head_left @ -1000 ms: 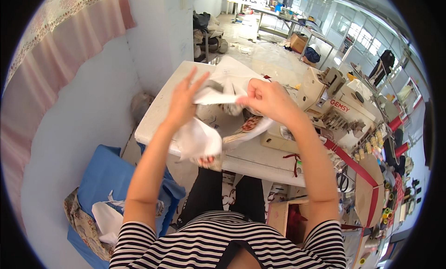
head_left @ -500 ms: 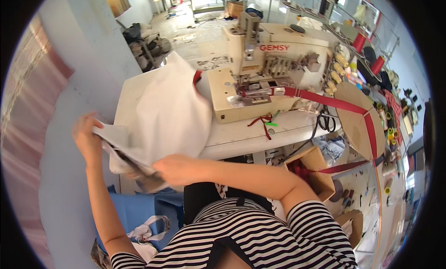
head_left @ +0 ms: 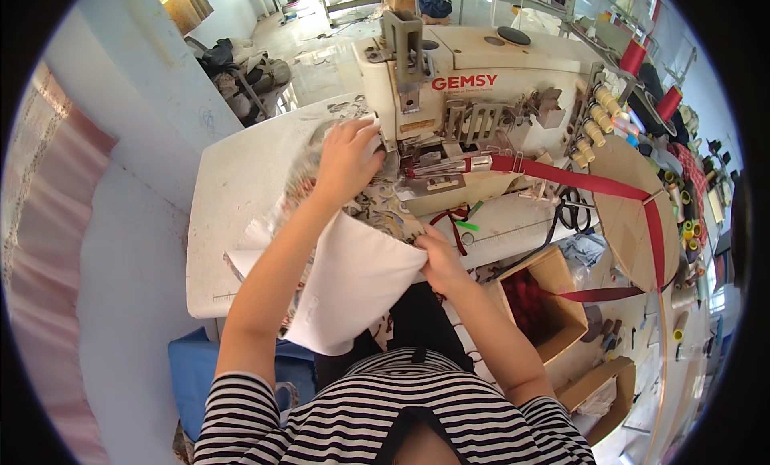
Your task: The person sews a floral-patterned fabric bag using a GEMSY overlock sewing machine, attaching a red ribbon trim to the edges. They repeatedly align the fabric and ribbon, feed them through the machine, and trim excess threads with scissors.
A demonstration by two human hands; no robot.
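A piece of fabric (head_left: pixel 365 264), plain white on one side and floral on the other, lies across the left part of the sewing table, and its near end hangs toward my lap. My left hand (head_left: pixel 349 162) rests over the floral side beside the sewing machine (head_left: pixel 497 72), fingers stretched out. At the fabric's right corner my right hand (head_left: pixel 441 260) is closed, pinching the edge. A red binding strip (head_left: pixel 561 173) runs through a metal folder (head_left: pixel 461 166) at the machine's needle area.
Red scraps and a small green piece (head_left: pixel 468 225) lie by the machine's front. Black scissors (head_left: pixel 573 208) are to the right, near a cardboard disc (head_left: pixel 634 216). Below stands an open box (head_left: pixel 561 312) with red strip inside. Blue cloth (head_left: pixel 192 377) is at lower left.
The fabric has been turned over and moved right, so its floral side shows. My left hand went from the far left to the machine; my right hand moved right to the fabric's corner.
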